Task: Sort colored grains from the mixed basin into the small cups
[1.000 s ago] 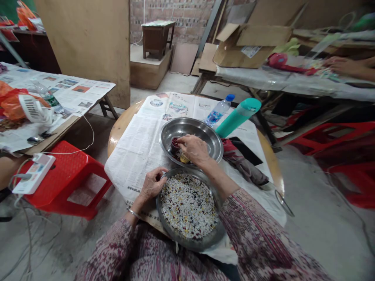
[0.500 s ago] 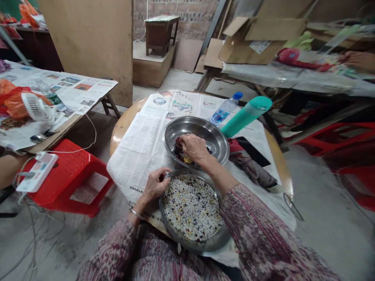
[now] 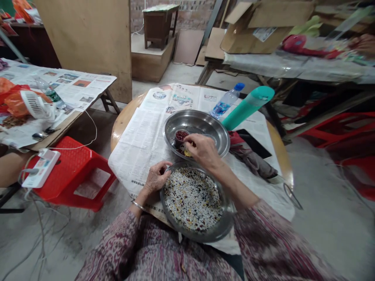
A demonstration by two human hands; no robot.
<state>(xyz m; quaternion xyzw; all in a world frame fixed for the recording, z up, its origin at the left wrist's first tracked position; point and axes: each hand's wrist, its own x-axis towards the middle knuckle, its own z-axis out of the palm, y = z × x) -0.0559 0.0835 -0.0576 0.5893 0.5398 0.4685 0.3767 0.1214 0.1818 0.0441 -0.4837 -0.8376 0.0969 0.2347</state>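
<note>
Inside the far bowl (image 3: 190, 120), the cup (image 3: 177, 142) of red bits (image 3: 181, 134) could tip if your right hand (image 3: 204, 150), its grip impossible to tell, bumps it, while your left hand (image 3: 157, 177) clamps the near basin (image 3: 206, 235) by its rim.

I see a white power strip (image 3: 41, 168) lying on a red stool (image 3: 72, 166), and a small fan (image 3: 34, 104) on the newspaper-covered table (image 3: 96, 84) nearby. A blue-capped bottle (image 3: 224, 103) stands beside a green tube (image 3: 246, 109). Farther back, an open cardboard box (image 3: 258, 39) and a wooden desk (image 3: 155, 28).
</note>
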